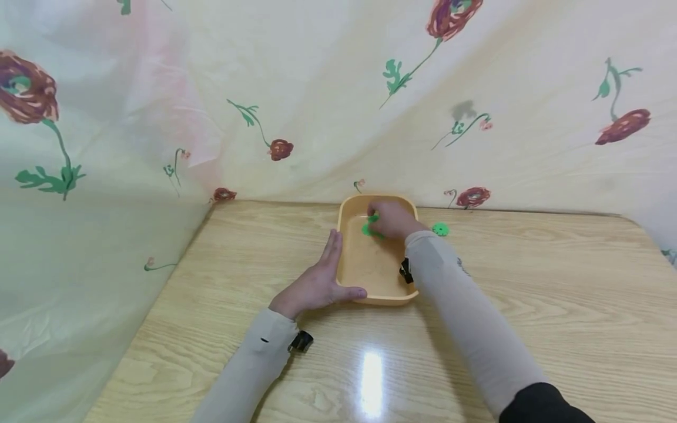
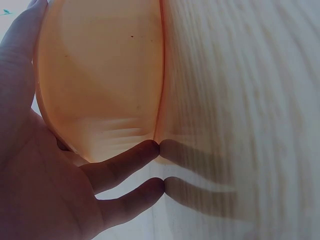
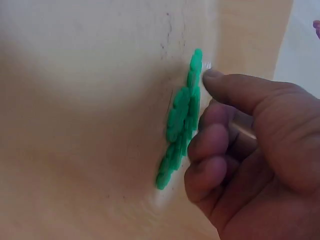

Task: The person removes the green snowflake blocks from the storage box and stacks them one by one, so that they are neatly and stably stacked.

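A shallow orange plastic tray point(image 1: 370, 264) stands on the wooden table against the cloth backdrop. My left hand point(image 1: 315, 283) rests at its near left corner, fingers straight along the outer side and thumb over the near rim. In the left wrist view, two fingertips point(image 2: 148, 147) touch the tabletop beside the tray wall. My right hand point(image 1: 394, 220) is inside the tray's far end. Its fingers curl loosely close beside several green notched discs point(image 3: 180, 117), which overlap on the tray floor. The right wrist view shows nothing between thumb and fingers.
One more green notched disc point(image 1: 441, 229) lies on the table just right of the tray. The flowered cloth point(image 1: 317, 106) hangs behind and to the left of the wooden table point(image 1: 555, 282). A light reflection shows on the table in front.
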Motion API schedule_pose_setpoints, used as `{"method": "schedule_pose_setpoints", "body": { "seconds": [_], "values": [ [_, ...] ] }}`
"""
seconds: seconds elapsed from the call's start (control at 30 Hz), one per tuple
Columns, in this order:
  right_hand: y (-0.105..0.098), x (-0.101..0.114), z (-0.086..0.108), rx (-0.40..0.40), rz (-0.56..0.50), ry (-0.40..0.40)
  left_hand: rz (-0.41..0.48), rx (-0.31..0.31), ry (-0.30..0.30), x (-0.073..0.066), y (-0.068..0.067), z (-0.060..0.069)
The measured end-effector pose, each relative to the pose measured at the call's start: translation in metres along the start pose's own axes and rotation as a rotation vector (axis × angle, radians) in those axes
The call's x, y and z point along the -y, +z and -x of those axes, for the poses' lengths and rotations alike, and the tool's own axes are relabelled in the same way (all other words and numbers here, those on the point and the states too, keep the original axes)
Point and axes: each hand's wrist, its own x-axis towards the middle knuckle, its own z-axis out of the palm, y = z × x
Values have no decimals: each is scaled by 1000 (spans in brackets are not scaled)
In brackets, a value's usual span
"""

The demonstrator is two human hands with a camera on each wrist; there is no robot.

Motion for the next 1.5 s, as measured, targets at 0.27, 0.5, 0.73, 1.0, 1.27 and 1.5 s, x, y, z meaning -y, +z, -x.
{"method": "schedule_pose_setpoints", "body": {
  "seconds": [0.27, 0.5, 0.73, 1.0, 1.27, 1.5],
  "values": [
    [12, 3, -4, 41, 119, -78, -15, -2, 7, 2, 3, 0],
    [10, 5, -3, 153, 56, -119, -11, 0, 5, 2, 6, -2],
    [10, 8, -5, 221, -54, -116, -6, -6, 4, 1, 6, -4],
    [9, 6, -5, 174, -200, -85, -1, -14, 4, -1, 5, -5],
    [-2, 15, -5, 43, -481, -100, -10, -19, 21, -1, 4, -8],
    [-17, 22, -1, -15, -685, -91, 2, -16, 14, -2, 3, -9]
  ]
}}
